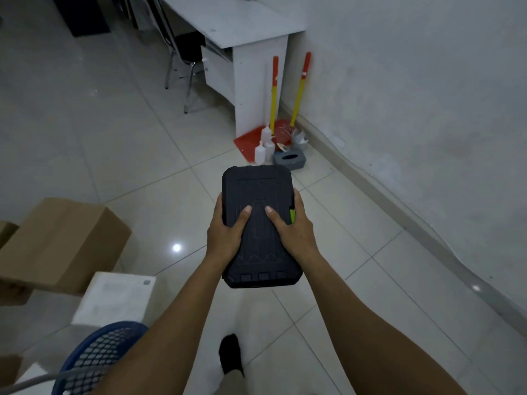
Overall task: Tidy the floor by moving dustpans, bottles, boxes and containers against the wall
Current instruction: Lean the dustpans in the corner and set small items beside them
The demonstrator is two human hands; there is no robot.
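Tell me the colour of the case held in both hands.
The case is black, with a green tab at its right edge; head view.

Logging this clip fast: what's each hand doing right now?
Left hand: grips the left side of the black ribbed plastic case, thumb on top.
Right hand: grips the case's right side, thumb on top.

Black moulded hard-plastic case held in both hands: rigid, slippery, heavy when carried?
Probably rigid: the black moulded plastic case shows straight edges, no sag between left hand and right hand. Matte ribbed lid likely grips well. Two-handed hold hints at some weight, though unconfirmed.
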